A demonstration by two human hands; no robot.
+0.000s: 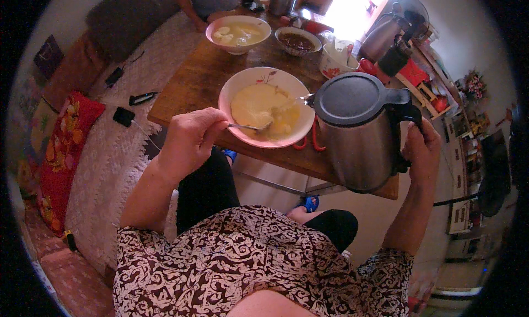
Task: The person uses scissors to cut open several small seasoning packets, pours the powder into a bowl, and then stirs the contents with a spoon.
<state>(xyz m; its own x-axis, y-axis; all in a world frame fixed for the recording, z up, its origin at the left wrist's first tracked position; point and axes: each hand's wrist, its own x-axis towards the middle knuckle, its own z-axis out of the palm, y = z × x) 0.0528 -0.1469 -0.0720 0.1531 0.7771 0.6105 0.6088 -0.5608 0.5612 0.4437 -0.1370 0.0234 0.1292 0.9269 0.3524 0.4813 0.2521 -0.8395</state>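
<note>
My left hand [188, 137] grips the handle of a metal spoon [248, 127], whose bowl end dips into a large white bowl [225, 89] at the table's near edge. Cloudy yellowish liquid fills much of that bowl. In my right hand [421, 145] is the black handle of a stainless steel electric kettle [361, 151] with a grey lid. The kettle is tilted, its spout beside the bowl's right rim, and a clear stream seems to run from it into the liquid. Something red and loop-shaped [316, 139] lies between bowl and kettle.
Farther back on the wooden table [186, 83] stand a bowl of pale soup with lumps [237, 32], a bowl of dark food [297, 42], a white container with red print [334, 65] and a metal pot [282, 4]. Another person's arm [190, 11] is at the far left edge.
</note>
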